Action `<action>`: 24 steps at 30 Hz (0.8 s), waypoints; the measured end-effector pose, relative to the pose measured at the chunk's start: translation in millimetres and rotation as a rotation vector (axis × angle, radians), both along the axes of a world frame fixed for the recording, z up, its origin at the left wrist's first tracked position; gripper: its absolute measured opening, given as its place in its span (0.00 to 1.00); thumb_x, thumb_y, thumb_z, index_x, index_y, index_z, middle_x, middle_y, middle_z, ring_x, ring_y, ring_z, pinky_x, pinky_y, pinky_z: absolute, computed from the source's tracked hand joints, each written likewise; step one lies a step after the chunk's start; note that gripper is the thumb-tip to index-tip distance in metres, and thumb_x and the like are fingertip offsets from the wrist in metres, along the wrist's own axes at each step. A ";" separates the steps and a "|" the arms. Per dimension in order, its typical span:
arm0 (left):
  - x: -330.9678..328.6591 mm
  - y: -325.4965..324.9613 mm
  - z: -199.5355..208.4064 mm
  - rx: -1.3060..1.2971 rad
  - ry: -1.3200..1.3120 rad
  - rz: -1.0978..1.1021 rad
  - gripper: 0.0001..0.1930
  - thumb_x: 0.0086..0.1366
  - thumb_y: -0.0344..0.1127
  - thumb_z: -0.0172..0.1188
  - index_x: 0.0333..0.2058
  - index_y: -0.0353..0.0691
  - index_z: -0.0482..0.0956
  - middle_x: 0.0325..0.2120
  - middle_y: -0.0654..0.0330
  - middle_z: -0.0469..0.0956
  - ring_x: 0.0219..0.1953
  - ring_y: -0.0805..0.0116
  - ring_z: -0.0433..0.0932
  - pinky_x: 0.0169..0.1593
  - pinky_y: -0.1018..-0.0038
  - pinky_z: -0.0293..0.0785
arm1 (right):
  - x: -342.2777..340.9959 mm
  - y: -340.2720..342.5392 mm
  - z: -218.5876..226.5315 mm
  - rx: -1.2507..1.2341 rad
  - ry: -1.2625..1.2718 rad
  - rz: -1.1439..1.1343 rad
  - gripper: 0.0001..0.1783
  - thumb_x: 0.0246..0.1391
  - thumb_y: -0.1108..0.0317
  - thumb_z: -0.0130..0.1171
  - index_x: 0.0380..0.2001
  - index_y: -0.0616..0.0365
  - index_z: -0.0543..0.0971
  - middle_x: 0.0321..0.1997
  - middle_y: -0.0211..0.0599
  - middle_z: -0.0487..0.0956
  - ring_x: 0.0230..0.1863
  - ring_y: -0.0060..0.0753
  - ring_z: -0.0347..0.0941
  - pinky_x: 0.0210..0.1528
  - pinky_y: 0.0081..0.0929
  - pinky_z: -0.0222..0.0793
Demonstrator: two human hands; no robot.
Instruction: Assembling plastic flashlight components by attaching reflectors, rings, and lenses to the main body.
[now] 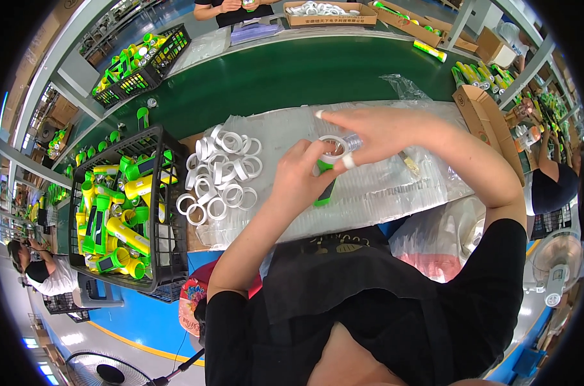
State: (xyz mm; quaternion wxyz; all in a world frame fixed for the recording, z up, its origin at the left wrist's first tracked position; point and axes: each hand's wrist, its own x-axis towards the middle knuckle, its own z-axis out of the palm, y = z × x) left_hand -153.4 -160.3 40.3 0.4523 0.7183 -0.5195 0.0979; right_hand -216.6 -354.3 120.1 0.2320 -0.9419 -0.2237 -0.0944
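Observation:
My left hand (297, 172) is closed around a green flashlight (324, 193) with a dark panel on its side; much of its body is hidden by the fingers. At the flashlight's top end sits a white ring (332, 139). My right hand (385, 134) reaches over from the right, its thumb and fingers curled about that ring and a clear, shiny piece (353, 142) beside it. White bands wrap some of the right fingertips. Whether the ring is seated on the flashlight I cannot tell. Left of my hands lies a loose heap of white rings (222, 172).
A black crate (161, 273) full of yellow and green flashlights stands at left; another crate (144, 83) sits farther back. Plastic-wrapped sheeting (395, 190) covers the green bench (266, 77) before me. A cardboard tray (488, 119) lies at right. Co-workers sit around.

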 end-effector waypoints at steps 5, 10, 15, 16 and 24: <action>-0.1 0.2 -0.7 -0.055 0.067 -0.064 0.21 0.45 0.33 0.75 0.38 0.45 0.77 0.28 0.59 0.76 0.29 0.58 0.77 0.29 0.64 0.73 | 7.0 33.5 30.9 -0.324 0.538 -0.237 0.32 0.49 0.44 0.64 0.41 0.65 0.76 0.43 0.49 0.78 0.42 0.46 0.77 0.40 0.40 0.71; 2.5 0.2 2.6 -0.033 0.061 -0.051 0.21 0.45 0.32 0.75 0.39 0.44 0.77 0.32 0.59 0.78 0.33 0.59 0.79 0.32 0.66 0.74 | 6.9 -5.4 -5.0 -0.102 0.081 0.132 0.30 0.45 0.48 0.69 0.39 0.62 0.74 0.39 0.44 0.78 0.35 0.51 0.76 0.34 0.42 0.70; 7.4 1.1 -5.0 -0.010 0.088 -0.086 0.23 0.46 0.30 0.75 0.42 0.44 0.77 0.36 0.59 0.80 0.37 0.58 0.81 0.35 0.67 0.76 | 1.7 21.3 -0.8 -0.179 0.271 -0.324 0.26 0.47 0.53 0.69 0.39 0.61 0.73 0.35 0.42 0.75 0.33 0.46 0.75 0.33 0.41 0.69; 9.9 0.5 -3.5 -0.056 0.049 -0.078 0.22 0.45 0.31 0.75 0.40 0.44 0.77 0.33 0.60 0.79 0.35 0.58 0.80 0.33 0.66 0.75 | 1.1 18.2 -1.9 -0.040 0.172 -0.243 0.23 0.47 0.55 0.69 0.37 0.61 0.73 0.32 0.41 0.74 0.32 0.44 0.74 0.32 0.40 0.68; 10.1 26.9 6.4 -0.034 0.295 -0.308 0.53 0.44 0.37 0.79 0.66 0.43 0.55 0.61 0.51 0.67 0.60 0.55 0.69 0.62 0.62 0.67 | -33.9 15.5 1.6 0.212 -0.108 -0.048 0.25 0.49 0.57 0.67 0.47 0.57 0.73 0.30 0.36 0.71 0.26 0.36 0.69 0.27 0.29 0.63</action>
